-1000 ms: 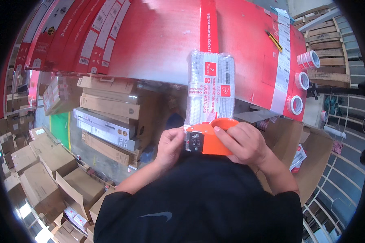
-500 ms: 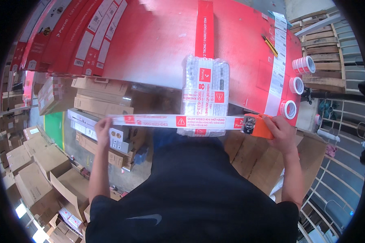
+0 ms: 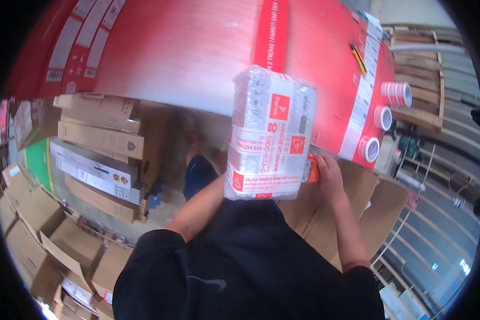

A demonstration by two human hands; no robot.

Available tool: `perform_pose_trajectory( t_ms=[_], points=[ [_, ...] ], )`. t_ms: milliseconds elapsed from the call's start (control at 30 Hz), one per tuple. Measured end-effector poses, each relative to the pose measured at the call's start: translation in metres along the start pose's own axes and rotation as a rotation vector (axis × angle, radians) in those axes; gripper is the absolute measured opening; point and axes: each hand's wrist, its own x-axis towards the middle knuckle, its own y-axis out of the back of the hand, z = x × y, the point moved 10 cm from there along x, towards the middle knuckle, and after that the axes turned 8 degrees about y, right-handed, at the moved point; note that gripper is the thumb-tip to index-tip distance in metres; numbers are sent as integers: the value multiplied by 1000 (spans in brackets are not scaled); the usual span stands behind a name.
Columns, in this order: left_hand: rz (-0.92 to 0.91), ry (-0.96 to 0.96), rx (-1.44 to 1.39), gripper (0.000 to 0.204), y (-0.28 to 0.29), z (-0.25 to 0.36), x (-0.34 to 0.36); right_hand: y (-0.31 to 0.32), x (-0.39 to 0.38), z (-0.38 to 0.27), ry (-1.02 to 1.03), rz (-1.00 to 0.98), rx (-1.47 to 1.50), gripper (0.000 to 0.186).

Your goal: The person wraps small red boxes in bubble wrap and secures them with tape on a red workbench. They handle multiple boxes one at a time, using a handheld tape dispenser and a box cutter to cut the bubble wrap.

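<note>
A parcel in bubble wrap, crossed by bands of white and red printed tape, is tilted at the near edge of the red table. My left forearm reaches beneath the parcel's lower left side, and the parcel hides my left hand and its fingers. At the lower right side, my right hand is closed on an orange tape dispenser, held close against the parcel. One tape band runs across the parcel's near end towards the dispenser. Part of the dispenser is hidden behind the parcel.
On the red table lie a yellow and black cutter, a strip of white labels and several tape rolls at the right edge. Red boxes stand far left. Cardboard boxes are stacked lower left.
The tape strip stretched between my hands now lies across the parcel's near end. My left hand has gone under the parcel; my right hand brought the dispenser inward against its side. The parcel has tilted.
</note>
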Motion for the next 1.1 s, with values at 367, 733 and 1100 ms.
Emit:
perform_pose_trajectory(
  t_ms=[367, 733, 1100],
  points=[
    [172, -1407, 1558, 78, -60, 399, -280, -13, -15, -27, -534, 567, 96, 61],
    [-372, -1296, 1988, 101, -142, 369, -224, -319, -9, -19, -1079, 620, 1115, 48],
    [-371, -1380, 1984, 96, -147, 369, -245, -39, 151, -347, -66, 483, 3090, 41]
  ],
)
